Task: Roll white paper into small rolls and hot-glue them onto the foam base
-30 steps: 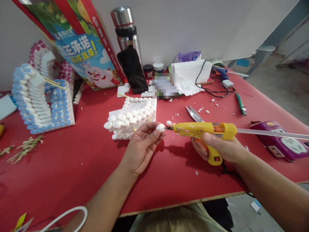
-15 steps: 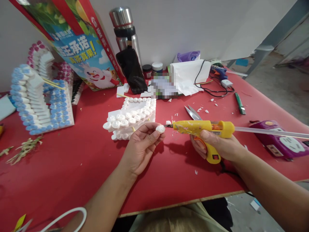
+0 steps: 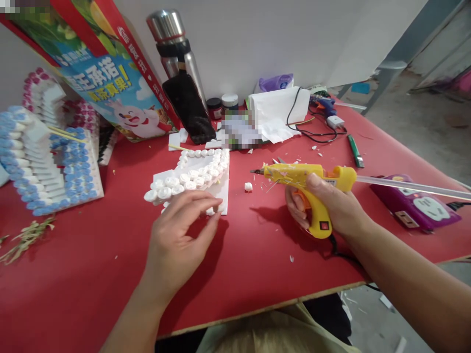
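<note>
Left of centre in the frame, your left hand (image 3: 176, 235) reached for the near edge of the white foam model (image 3: 195, 179) on the red desk (image 3: 91, 274); its fingers (image 3: 206, 206) were slightly apart, and whether they pinched anything could not be told. The model looked like stepped white slabs edged with small rolled white rosettes. Judging by this, you were fixing a rosette; pressing it in called for a light touch. A loose rosette (image 3: 248, 187) lay just right. Right of centre, your right hand (image 3: 327, 206) was clamped around the yellow glue gun (image 3: 305, 184), held clear.

A steel flask (image 3: 172, 44), purple power strip (image 3: 414, 208) and blue-tipped foam model (image 3: 44, 166) sit on the red table (image 3: 91, 274).
</note>
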